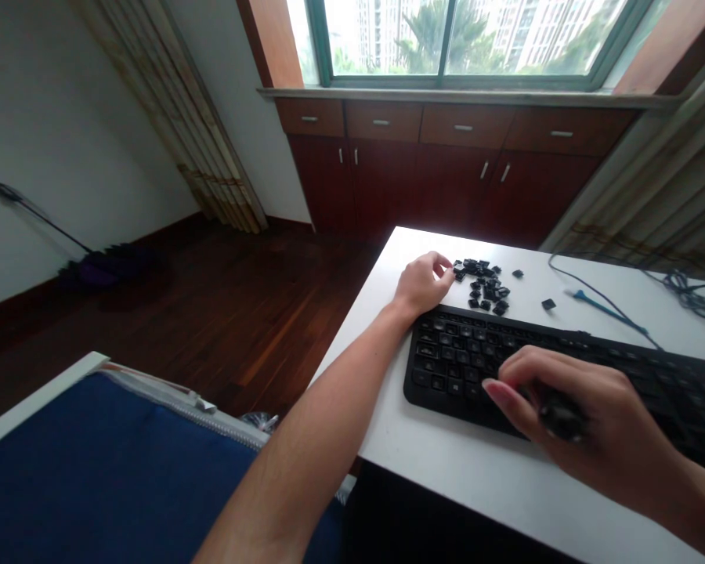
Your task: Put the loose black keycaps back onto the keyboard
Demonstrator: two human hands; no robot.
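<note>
Two bare hands are shown well apart above a white rectangular table top [446,462]. The left hand [421,286] is rested on the table with its fingers curled just beside a loose heap of small black plastic keycaps [480,283]; whether a keycap is pinched between the fingers cannot be told. The right hand [555,407] is closed around a small dark object [561,417], too blurred for its kind to be told, and is held over a flat black computer keyboard [464,360], which lies on the table just below the heap.

A few dozen keycaps are already off the keyboard and are gathered in the heap, with two lone black keycaps [548,304] left a little apart from it. Many keycaps are still seated on the left part of the keyboard. The right part is partly hidden by the right hand and cut off by the frame's edge, so the number remaining there cannot be told.

A slim blue plastic object [605,312] and a tangled dark cable [685,286] are laid on the far right of the table. A dark red wooden cabinet [440,176] is seen beyond the table, beneath a window.
</note>
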